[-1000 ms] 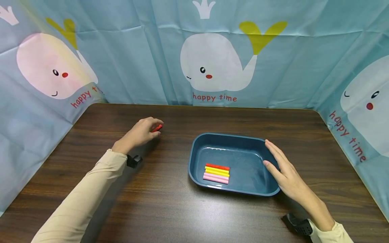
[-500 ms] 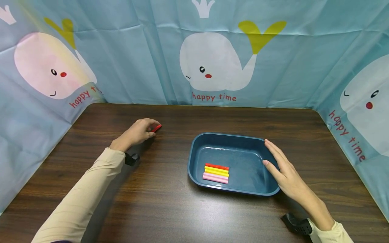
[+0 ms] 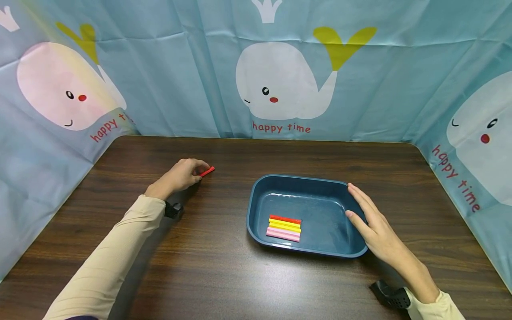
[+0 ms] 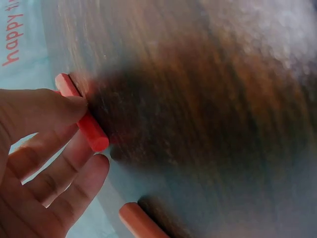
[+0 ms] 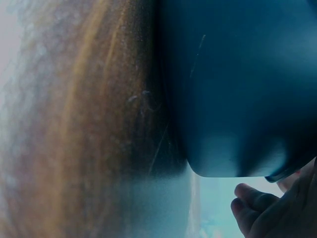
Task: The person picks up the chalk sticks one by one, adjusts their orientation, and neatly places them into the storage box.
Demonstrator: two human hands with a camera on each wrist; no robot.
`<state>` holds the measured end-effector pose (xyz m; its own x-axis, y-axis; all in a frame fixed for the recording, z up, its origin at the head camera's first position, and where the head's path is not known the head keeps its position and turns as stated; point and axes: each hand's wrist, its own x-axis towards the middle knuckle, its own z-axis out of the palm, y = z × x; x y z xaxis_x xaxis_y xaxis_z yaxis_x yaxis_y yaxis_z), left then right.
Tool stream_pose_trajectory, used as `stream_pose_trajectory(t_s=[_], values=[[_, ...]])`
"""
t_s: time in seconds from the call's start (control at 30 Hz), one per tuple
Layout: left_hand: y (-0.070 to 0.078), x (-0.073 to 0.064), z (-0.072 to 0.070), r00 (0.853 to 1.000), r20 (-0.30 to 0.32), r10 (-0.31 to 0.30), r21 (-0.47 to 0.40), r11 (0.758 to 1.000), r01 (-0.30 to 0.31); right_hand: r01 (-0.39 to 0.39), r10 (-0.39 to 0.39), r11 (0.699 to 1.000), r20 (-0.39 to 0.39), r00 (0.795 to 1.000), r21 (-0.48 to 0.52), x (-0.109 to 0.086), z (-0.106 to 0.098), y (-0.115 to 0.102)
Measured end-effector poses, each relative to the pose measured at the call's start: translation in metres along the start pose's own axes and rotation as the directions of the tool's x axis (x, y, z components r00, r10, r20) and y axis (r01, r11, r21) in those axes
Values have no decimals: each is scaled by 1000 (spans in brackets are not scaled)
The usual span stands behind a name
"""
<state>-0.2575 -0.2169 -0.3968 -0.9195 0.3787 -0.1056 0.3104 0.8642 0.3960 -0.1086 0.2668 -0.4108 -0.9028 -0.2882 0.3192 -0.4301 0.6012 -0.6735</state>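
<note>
Between the thumb and fingers of my left hand (image 3: 178, 177) is a short red stick (image 4: 91, 130), pinched at the back left of the table. A second, orange-red stick (image 4: 141, 220) lies at the bottom of the left wrist view; in the head view the hand hides it. My right hand (image 3: 378, 226) rests at the right end of a dark blue rectangular tray (image 3: 306, 252), its fingers long and mostly straight along the rim and the thumb over the inside. On the tray floor, red, yellow and pink sticks (image 3: 284, 228) lie side by side, towards the left.
The dark wooden table (image 3: 224, 275) reaches back to a light blue curtain (image 3: 192, 80) printed with whales, which also hangs along both sides. A black wrist camera (image 3: 390, 294) sits beside the right wrist, another black device (image 3: 173, 210) under the left one.
My left hand has drawn slightly left and down, and more of the red stick now shows past the fingertips. The right hand and the tray have stayed put.
</note>
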Motion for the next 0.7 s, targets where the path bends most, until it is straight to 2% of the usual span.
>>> stream_pose_trajectory(t_s=[0.4, 0.7], values=[[7, -3, -2, 1000, -5, 19, -21, 1000, -19, -1, 1, 1000, -2, 1000, -3, 0, 0, -2], [25, -6, -7, 998, -24, 57, -68, 996, -59, -11, 11, 1000, 4, 1000, -6, -1, -1, -2]])
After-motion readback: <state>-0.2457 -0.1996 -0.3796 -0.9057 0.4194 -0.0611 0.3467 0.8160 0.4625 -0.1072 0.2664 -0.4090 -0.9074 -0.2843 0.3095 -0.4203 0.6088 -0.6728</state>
